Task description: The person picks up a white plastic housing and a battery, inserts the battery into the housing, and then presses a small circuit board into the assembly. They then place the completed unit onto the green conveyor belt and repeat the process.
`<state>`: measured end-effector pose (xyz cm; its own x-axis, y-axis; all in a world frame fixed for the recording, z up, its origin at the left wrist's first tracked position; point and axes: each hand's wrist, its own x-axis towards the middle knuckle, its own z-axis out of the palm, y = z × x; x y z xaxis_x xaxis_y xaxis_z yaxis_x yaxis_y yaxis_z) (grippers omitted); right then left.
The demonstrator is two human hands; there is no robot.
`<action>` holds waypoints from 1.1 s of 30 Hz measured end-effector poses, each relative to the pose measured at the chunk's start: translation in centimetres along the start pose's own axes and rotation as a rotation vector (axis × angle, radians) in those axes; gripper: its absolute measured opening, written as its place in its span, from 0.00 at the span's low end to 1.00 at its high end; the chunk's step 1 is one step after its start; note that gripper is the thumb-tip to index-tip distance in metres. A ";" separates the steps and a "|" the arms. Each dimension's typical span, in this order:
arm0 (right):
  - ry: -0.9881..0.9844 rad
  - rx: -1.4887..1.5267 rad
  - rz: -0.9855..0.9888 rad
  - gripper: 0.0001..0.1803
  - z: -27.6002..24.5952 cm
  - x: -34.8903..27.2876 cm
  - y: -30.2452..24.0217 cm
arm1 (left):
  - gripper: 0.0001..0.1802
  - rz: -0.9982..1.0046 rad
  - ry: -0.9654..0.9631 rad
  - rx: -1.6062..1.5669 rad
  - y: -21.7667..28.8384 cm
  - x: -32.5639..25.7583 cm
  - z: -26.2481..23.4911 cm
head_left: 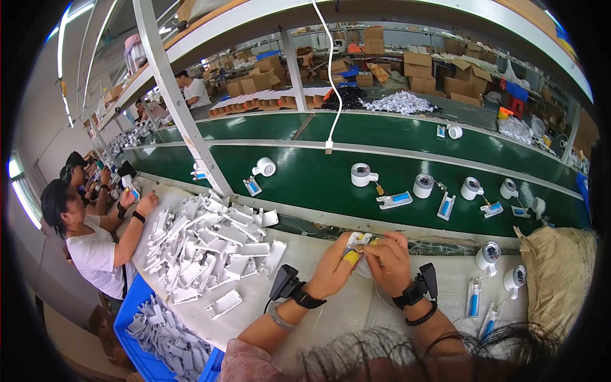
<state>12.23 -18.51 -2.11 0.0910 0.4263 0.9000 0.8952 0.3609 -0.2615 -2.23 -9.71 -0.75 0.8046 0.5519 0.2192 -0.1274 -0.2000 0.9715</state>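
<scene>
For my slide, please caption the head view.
Left hand and right hand hold a white part beside piled white pieces, a green belt ahead.

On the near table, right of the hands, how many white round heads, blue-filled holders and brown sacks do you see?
White round heads: 2
Blue-filled holders: 2
Brown sack: 1
Total: 5
</scene>
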 end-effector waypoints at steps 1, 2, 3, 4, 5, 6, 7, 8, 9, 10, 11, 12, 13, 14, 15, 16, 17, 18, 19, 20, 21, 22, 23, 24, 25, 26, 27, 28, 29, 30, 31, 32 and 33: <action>0.001 0.007 0.005 0.11 0.1 0.0 0.0 | 0.19 -0.001 -0.002 0.000 -0.2 0.0 -0.1; 0.001 0.016 0.010 0.11 0.1 0.0 -0.1 | 0.20 0.034 -0.006 0.025 -0.5 -0.1 -0.2; 0.001 0.015 0.012 0.11 0.0 0.1 -0.2 | 0.21 0.068 -0.010 0.049 -0.8 -0.1 -0.3; -0.009 0.018 0.005 0.11 -0.1 0.3 -0.3 | 0.21 0.066 -0.011 0.049 -1.0 0.0 -0.2; -0.019 0.022 -0.002 0.11 -0.1 0.4 -0.3 | 0.21 0.239 0.044 0.169 -1.2 0.2 0.0; -0.018 0.022 -0.002 0.11 0.0 0.4 -0.4 | 0.23 0.411 0.100 0.290 -1.4 0.3 0.0; -0.020 0.022 0.004 0.11 0.0 0.5 -0.4 | 0.23 0.411 0.100 0.291 -1.5 0.3 0.0; -0.022 0.018 0.010 0.11 -0.1 0.5 -0.5 | 0.23 0.291 0.100 0.259 -1.6 0.1 0.2; -0.021 0.017 0.009 0.11 -0.2 0.5 -0.5 | 0.24 0.172 0.101 0.228 -1.6 0.0 0.3; -0.016 0.014 0.015 0.11 -0.2 0.5 -0.5 | 0.23 0.175 0.105 0.227 -1.9 0.1 0.3; -0.016 0.012 0.024 0.11 -0.1 0.4 -0.4 | 0.23 0.173 0.104 0.225 -2.0 0.2 0.2; -0.018 0.012 0.026 0.11 -0.1 0.4 -0.3 | 0.23 0.234 0.105 0.268 -2.1 0.3 0.2; -0.029 0.019 0.025 0.10 -0.1 0.4 -0.1 | 0.23 0.295 0.106 0.311 -2.2 0.4 0.1; -0.039 0.027 0.024 0.10 -0.2 0.3 0.0 | 0.23 0.294 0.107 0.311 -2.1 0.3 0.1; -0.039 0.029 0.024 0.10 -0.3 0.3 0.1 | 0.23 0.222 0.097 0.285 -2.0 0.1 0.2; -0.057 0.046 0.017 0.10 -0.4 0.3 0.3 | 0.23 0.150 0.087 0.258 -1.9 0.0 0.2; -0.073 0.061 0.010 0.10 -0.4 0.4 0.4 | 0.23 0.150 0.088 0.258 -1.9 0.0 0.2; -0.074 0.061 0.010 0.10 -0.4 0.5 0.2 | 0.23 0.169 0.083 0.273 -1.9 0.0 0.2; -0.072 0.066 0.020 0.10 -0.5 0.7 0.0 | 0.23 0.188 0.077 0.289 -1.9 0.0 0.1; -0.068 0.070 0.030 0.10 -0.6 0.7 -0.1 | 0.23 0.188 0.077 0.289 -1.9 0.0 0.1; -0.068 0.069 0.030 0.10 -0.5 0.6 0.0 | 0.22 0.178 0.079 0.282 -1.9 0.0 0.2; -0.066 0.075 0.035 0.11 -0.3 0.4 0.2 | 0.21 0.167 0.080 0.275 -2.0 -0.1 0.2; -0.065 0.081 0.037 0.12 -0.2 0.3 0.3 | 0.20 0.157 0.083 0.269 -2.0 0.0 0.2; -0.064 0.081 0.038 0.12 -0.3 0.3 0.1 | 0.20 0.157 0.082 0.269 -1.9 0.0 0.2; -0.062 0.083 0.039 0.12 -0.3 0.4 -0.1 | 0.19 0.183 0.095 0.284 -1.8 -0.1 0.2; -0.060 0.086 0.042 0.12 -0.1 0.4 -0.1 | 0.18 0.207 0.109 0.300 -1.9 0.0 0.2; -0.059 0.087 0.044 0.12 0.0 0.4 -0.1 | 0.18 0.205 0.107 0.301 -1.8 0.0 0.2; -0.065 0.087 0.044 0.13 0.1 0.3 0.0 | 0.16 0.197 0.119 0.300 -1.8 0.1 0.2; -0.069 0.084 0.048 0.13 0.1 0.2 -0.1 | 0.14 0.190 0.126 0.297 -1.6 0.1 0.3; -0.067 0.081 0.054 0.13 0.1 0.1 -0.3 | 0.14 0.187 0.119 0.297 -1.3 0.2 0.4; -0.059 0.050 0.062 0.12 0.0 0.2 -0.4 | 0.12 0.174 0.117 0.324 -0.9 0.3 0.5; -0.050 0.021 0.067 0.12 0.0 0.3 -0.4 | 0.10 0.164 0.118 0.354 -0.7 0.5 0.5; -0.045 0.017 0.068 0.12 -0.1 0.3 -0.2 | 0.10 0.167 0.113 0.356 -0.9 0.6 0.4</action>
<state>12.06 -18.53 -1.76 0.1311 0.4869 0.8636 0.8802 0.3436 -0.3274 -1.37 -9.56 -1.55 0.7187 0.5693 0.3991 -0.0266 -0.5510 0.8341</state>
